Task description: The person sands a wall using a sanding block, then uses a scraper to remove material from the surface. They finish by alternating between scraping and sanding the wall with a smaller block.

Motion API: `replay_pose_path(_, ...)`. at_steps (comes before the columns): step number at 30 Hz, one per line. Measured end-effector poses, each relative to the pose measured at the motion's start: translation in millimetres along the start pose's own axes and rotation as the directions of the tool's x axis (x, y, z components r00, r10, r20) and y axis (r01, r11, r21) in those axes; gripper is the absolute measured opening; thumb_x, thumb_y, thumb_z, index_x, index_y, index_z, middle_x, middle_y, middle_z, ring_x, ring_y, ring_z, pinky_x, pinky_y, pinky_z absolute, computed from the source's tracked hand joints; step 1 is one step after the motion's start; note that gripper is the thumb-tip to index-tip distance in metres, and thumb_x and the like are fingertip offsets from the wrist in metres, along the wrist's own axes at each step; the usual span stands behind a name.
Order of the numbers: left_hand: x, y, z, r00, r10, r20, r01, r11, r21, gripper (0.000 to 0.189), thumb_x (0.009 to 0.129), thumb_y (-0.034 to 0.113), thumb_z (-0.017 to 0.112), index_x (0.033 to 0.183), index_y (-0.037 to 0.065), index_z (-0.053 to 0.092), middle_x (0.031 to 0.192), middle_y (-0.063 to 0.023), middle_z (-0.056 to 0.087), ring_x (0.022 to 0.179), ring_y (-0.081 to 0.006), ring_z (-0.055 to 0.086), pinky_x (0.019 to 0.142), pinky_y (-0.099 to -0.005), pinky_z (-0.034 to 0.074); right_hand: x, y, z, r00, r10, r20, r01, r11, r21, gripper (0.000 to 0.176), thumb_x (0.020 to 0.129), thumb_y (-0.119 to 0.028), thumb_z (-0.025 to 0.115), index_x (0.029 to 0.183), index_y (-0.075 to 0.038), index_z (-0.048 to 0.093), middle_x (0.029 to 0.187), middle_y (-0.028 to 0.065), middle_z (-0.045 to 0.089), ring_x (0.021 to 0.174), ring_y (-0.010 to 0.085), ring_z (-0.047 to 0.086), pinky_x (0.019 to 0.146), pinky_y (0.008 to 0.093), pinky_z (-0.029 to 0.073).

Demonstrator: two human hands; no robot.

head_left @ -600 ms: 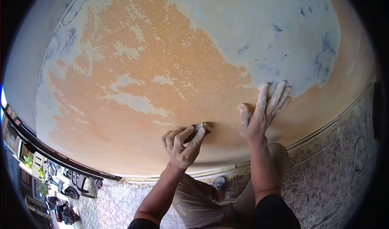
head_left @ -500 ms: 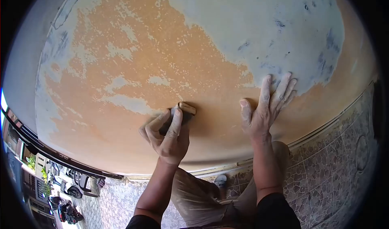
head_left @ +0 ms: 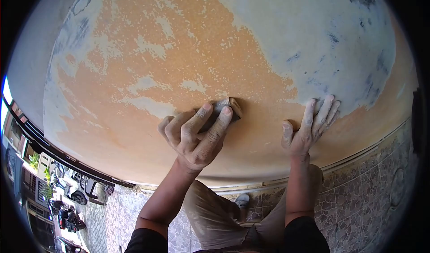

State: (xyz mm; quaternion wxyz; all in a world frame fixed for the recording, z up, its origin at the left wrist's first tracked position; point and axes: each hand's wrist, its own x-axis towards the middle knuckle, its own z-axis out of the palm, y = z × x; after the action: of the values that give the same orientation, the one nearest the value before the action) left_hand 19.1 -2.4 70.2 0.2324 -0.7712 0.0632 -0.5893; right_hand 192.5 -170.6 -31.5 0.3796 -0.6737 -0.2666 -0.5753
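Observation:
A large curved panel (head_left: 264,132) stretches before me, its dull orange coat broken by pale grey patches and dark smudges. My left hand (head_left: 195,134) grips a dark sanding block (head_left: 219,107) that seems wrapped in sandpaper, brown at its folded end. The block lies against the orange coat, just below some pale speckles, and my fingers hide most of it. My right hand (head_left: 309,127) rests open and flat on the panel to the right, fingertips on the grey patch and thumb apart on the orange. Pale dust coats its fingers.
The panel's lower edge (head_left: 340,165) curves close in front of my legs (head_left: 210,212). Below is a stone-patterned tiled floor (head_left: 358,203). Parked motorcycles (head_left: 69,217) and house fronts show at the lower left. A sandalled foot (head_left: 242,201) stands under the edge.
The left hand and the block have slid up and slightly right across the panel. My right hand stays flat on the surface. The whole view has shifted a little.

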Motion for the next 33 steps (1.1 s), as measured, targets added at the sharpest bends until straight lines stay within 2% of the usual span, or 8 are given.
replay_pose_path(5, 33.3, 15.6, 11.7, 0.908, -0.383, -0.168, 0.357, 0.919, -0.166, 0.048, 0.066, 0.01, 0.084, 0.113, 0.011, 0.072, 0.105, -0.0061, 0.063, 0.092, -0.0211, 0.05, 0.081, -0.0318, 0.037, -3.9, -1.2, 0.8, 1.0, 0.017, 0.005, -0.017, 1.0, 0.018, 0.069, 0.096, -0.062, 0.037, 0.145, -0.014, 0.042, 0.154, 0.0263, 0.027, 0.143, 0.0493, 0.018, 0.112, 0.0656, 0.01)
replay_pose_path(9, -35.5, 63.8, 15.8, 0.964, 0.114, 0.239, -0.065, 0.977, -0.201, 0.038, 0.077, 0.022, 0.063, 0.114, 0.026, 0.072, 0.113, 0.0063, 0.062, 0.094, -0.0125, 0.054, 0.084, -0.0312, 0.041, -3.8, -2.2, 0.8, 1.0, 0.025, -0.003, -0.025, 0.999, 0.022, 0.068, 0.096, -0.062, 0.04, 0.144, -0.014, 0.044, 0.153, 0.0259, 0.029, 0.143, 0.0493, 0.019, 0.112, 0.0657, 0.009)
replay_pose_path(13, -33.6, 55.4, 10.0, 0.954, 0.13, 0.268, -0.07, 0.972, -0.223, 0.041, 0.076, 0.022, 0.064, 0.115, 0.026, 0.072, 0.115, 0.0057, 0.062, 0.095, -0.0126, 0.054, 0.083, -0.0313, 0.04, -6.3, 0.1, -1.2, 0.999, 0.037, 0.004, -0.037, 0.998, 0.055, 0.065, 0.095, -0.06, 0.044, 0.142, -0.015, 0.048, 0.152, 0.026, 0.031, 0.142, 0.0486, 0.021, 0.113, 0.0647, 0.01)
replay_pose_path(17, 42.1, 12.7, 2.5, 0.984, -0.166, -0.059, 0.164, 0.986, -0.041, 0.051, 0.07, 0.009, 0.085, 0.118, 0.003, 0.068, 0.106, -0.0088, 0.06, 0.089, -0.0217, 0.053, 0.078, -0.0326, 0.044, -6.1, -0.2, 1.2, 0.999, 0.033, -0.027, -0.031, 0.996, 0.086, 0.064, 0.094, -0.06, 0.046, 0.14, -0.015, 0.05, 0.15, 0.0263, 0.034, 0.142, 0.0479, 0.022, 0.113, 0.0638, 0.011)
replay_pose_path(21, 43.9, 21.3, 17.3, 0.898, -0.388, -0.21, 0.359, 0.919, -0.162, 0.047, 0.071, 0.01, 0.084, 0.116, 0.004, 0.069, 0.107, -0.0074, 0.06, 0.091, -0.021, 0.049, 0.078, -0.0316, 0.039, -4.8, -0.7, 1.1, 0.998, 0.032, -0.058, -0.026, 0.995, 0.095, 0.064, 0.094, -0.061, 0.045, 0.138, -0.014, 0.052, 0.149, 0.0263, 0.036, 0.142, 0.0471, 0.022, 0.114, 0.0633, 0.01)
replay_pose_path(25, -51.5, 66.0, 17.6, 0.953, 0.188, 0.236, -0.147, 0.972, -0.183, 0.036, 0.079, 0.024, 0.066, 0.114, 0.026, 0.073, 0.113, 0.0084, 0.06, 0.091, -0.01, 0.052, 0.08, -0.0287, 0.04, -5.0, 1.0, -2.6, 0.998, 0.035, -0.056, -0.026, 0.986, 0.162, 0.065, 0.094, -0.062, 0.044, 0.136, -0.014, 0.054, 0.148, 0.026, 0.037, 0.142, 0.0467, 0.023, 0.114, 0.0632, 0.01)
replay_pose_path(27, -58.8, 58.6, 14.5, 0.929, 0.226, 0.292, -0.162, 0.96, -0.227, 0.037, 0.077, 0.024, 0.068, 0.113, 0.027, 0.073, 0.112, 0.0077, 0.061, 0.092, -0.0116, 0.052, 0.078, -0.0289, 0.041, -6.4, 2.6, -2.6, 0.998, 0.034, -0.055, -0.024, 0.984, 0.177, 0.065, 0.094, -0.062, 0.044, 0.135, -0.013, 0.055, 0.148, 0.0259, 0.037, 0.142, 0.0467, 0.023, 0.114, 0.0632, 0.011)
replay_pose_path(33, 29.9, -1.8, 4.8, 0.891, -0.404, -0.207, 0.382, 0.914, -0.136, 0.047, 0.066, 0.011, 0.087, 0.111, 0.008, 0.072, 0.103, -0.0072, 0.06, 0.089, -0.0207, 0.05, 0.074, -0.0329, 0.041, -6.6, 2.2, 0.1, 0.998, 0.027, -0.061, -0.019, 0.99, 0.138, 0.064, 0.094, -0.06, 0.046, 0.136, -0.013, 0.053, 0.149, 0.0256, 0.037, 0.142, 0.0459, 0.024, 0.114, 0.0628, 0.012)
